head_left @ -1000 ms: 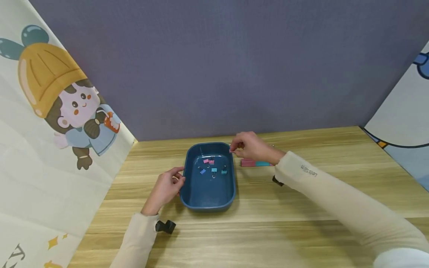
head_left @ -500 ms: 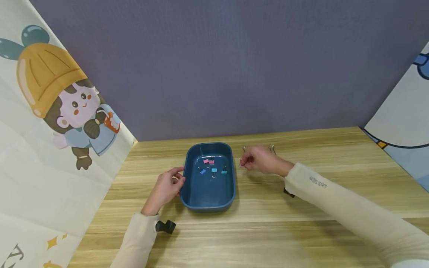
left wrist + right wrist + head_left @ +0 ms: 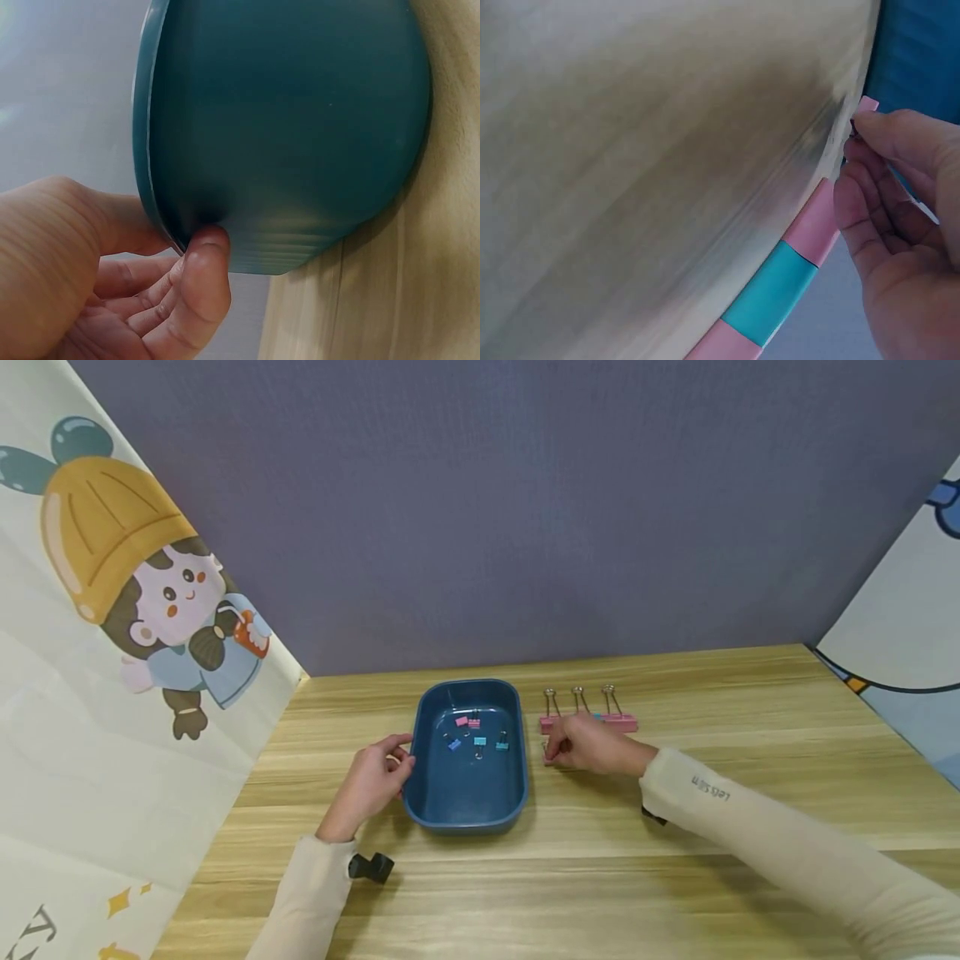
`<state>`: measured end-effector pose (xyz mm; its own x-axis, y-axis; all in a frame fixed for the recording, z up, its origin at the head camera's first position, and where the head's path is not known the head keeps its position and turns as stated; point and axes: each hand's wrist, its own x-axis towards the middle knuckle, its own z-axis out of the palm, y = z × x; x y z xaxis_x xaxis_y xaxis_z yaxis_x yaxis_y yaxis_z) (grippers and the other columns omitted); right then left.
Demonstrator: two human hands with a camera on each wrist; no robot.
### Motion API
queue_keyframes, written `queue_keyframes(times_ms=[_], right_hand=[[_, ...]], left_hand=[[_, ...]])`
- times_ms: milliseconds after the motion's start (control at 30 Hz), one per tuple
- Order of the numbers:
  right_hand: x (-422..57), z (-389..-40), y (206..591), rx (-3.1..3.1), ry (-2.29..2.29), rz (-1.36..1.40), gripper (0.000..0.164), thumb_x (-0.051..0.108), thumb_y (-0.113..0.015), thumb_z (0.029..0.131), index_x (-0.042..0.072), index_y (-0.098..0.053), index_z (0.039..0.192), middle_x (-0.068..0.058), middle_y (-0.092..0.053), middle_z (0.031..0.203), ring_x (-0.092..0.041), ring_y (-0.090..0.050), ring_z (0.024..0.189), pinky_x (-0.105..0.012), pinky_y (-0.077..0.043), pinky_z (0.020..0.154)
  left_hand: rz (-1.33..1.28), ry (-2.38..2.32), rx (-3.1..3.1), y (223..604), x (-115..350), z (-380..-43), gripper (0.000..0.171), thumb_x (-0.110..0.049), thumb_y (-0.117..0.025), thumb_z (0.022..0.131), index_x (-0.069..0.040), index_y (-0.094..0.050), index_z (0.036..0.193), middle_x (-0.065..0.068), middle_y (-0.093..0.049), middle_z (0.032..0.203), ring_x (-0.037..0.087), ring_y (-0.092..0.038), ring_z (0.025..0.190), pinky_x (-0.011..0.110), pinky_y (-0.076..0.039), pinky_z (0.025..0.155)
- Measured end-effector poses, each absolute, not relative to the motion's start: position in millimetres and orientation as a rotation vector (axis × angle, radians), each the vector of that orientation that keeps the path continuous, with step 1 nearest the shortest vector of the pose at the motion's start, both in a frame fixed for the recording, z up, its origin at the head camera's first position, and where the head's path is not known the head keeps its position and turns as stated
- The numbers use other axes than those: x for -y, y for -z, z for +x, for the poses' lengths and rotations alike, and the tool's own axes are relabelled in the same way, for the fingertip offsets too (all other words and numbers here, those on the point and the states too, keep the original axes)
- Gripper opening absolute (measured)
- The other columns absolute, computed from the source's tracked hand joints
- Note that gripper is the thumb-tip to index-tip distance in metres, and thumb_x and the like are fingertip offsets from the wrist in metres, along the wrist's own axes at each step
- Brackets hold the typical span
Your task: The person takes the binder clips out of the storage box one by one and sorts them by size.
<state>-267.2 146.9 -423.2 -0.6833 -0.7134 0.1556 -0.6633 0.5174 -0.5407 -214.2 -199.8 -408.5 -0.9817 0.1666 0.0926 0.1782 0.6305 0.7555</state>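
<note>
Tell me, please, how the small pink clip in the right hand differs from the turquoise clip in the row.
Colour: the small clip is pink, the turquoise clip blue-green. Size: the small clip looks much narrower than the turquoise clip. State: the right hand pinches the small clip, while the turquoise clip sits between two large pink clips. Both are outside the tray.

Head view looks down; closer wrist views also catch the tray [image 3: 463,793]

Muted purple wall [image 3: 480,527] across the top; wood-grain tabletop [image 3: 570,885] below; at left, white panel [image 3: 60,718] with yellow-hatted cartoon figure [image 3: 180,593]; patterned panel [image 3: 900,610], far right.
</note>
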Motion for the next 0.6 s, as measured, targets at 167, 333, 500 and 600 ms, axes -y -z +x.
queue_keyframes(times_ms=[167, 333, 500, 600], right_hand=[[-146.2, -265.1, 427.6, -2.660, 0.894, -1.229, 0.012, -0.003, -0.074, 0.077, 0.009, -0.075, 0.080, 0.004, -0.068, 0.079, -0.005, -0.061, 0.072, -0.019, -0.052, 0.061], [-145.5, -264.1, 430.8, -2.651, 0.873, -1.212, 0.011, -0.002, -0.073, 0.076, 0.009, -0.075, 0.080, 0.005, -0.068, 0.079, -0.002, -0.060, 0.070, -0.019, -0.052, 0.061], [-144.7, -263.2, 430.9, -2.636, 0.870, -1.192, 0.011, -0.002, -0.073, 0.077, 0.008, -0.074, 0.081, 0.005, -0.068, 0.080, -0.002, -0.059, 0.070, -0.020, -0.052, 0.061], [-145.1, -263.5, 430.7, -2.645, 0.859, -1.189, 0.012, -0.001, -0.073, 0.076, 0.009, -0.074, 0.082, 0.006, -0.067, 0.080, -0.003, -0.058, 0.070, -0.020, -0.052, 0.062]], left_hand=[[-0.303, 1.310, 2.819, 408.4, 199.6, -214.2, 0.036, -0.004, -0.061, 0.089, 0.002, -0.057, 0.124, 0.009, -0.057, 0.083, 0.014, -0.056, 0.051, 0.028, -0.051, 0.042], [-0.301, 1.312, 2.817, 407.5, 199.7, -213.4, 0.036, -0.003, -0.061, 0.089, 0.003, -0.057, 0.124, 0.009, -0.057, 0.083, 0.014, -0.056, 0.052, 0.028, -0.051, 0.042], [-0.302, 1.307, 2.819, 407.4, 199.7, -213.1, 0.036, -0.003, -0.060, 0.089, 0.003, -0.056, 0.124, 0.009, -0.057, 0.083, 0.014, -0.056, 0.051, 0.028, -0.051, 0.042], [-0.301, 1.306, 2.822, 407.5, 199.5, -212.9, 0.036, -0.003, -0.060, 0.089, 0.003, -0.056, 0.125, 0.009, -0.057, 0.083, 0.014, -0.056, 0.051, 0.028, -0.051, 0.042]])
